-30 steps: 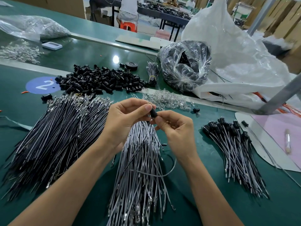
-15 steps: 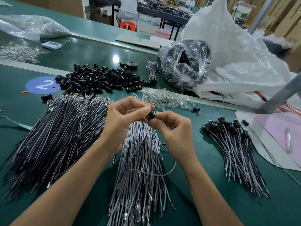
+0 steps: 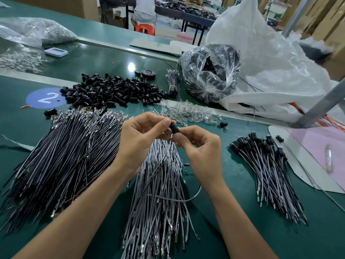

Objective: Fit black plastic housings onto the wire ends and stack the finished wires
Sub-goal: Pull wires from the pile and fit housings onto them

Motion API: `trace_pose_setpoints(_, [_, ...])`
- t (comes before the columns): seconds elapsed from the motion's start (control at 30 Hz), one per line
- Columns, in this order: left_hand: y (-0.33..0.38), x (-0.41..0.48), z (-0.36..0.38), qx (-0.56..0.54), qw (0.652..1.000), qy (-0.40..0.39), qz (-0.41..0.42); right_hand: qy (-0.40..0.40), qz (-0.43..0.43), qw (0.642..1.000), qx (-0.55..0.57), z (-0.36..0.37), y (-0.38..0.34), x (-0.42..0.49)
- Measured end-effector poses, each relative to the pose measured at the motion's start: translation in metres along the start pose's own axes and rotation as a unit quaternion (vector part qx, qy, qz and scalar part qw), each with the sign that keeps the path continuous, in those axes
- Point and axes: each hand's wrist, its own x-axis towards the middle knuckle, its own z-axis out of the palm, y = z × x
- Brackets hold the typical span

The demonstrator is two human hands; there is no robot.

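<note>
While the green surface [image 3: 242,202] carries the unfitted wire bundle [image 3: 160,193] beneath the wrists and the finished stack [image 3: 267,165] well to the right, the left hand [image 3: 138,139] and right hand [image 3: 201,148] both pinch one black housing [image 3: 174,128] between curled fingertips above the bundle. Likely faults: the terminal enters skewed and bends, or seats only partway, since fingers hide the joint; the looping wire [image 3: 186,200] may snag neighbouring strands on transfer.

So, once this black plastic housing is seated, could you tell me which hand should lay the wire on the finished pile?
Probably right: the right hand pinches the small black plastic housing and sits nearer the fanned pile of housing-capped wires; the left hand would cross over.
</note>
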Motion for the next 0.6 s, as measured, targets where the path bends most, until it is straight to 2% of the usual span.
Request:
trace_pose_setpoints(0.13, [-0.0011, -0.0003, -0.0031, 0.01, 1.0, -0.017, 0.003, -0.002, -0.006, 1.0, -0.01, 0.001, -0.0011, 0.0002])
trace_pose_setpoints(0.6, [-0.0093, -0.0033, 0.0028, 0.033, 0.999, 0.008, 0.026, -0.013, -0.018, 0.999, -0.033, 0.0047, 0.0009, -0.001])
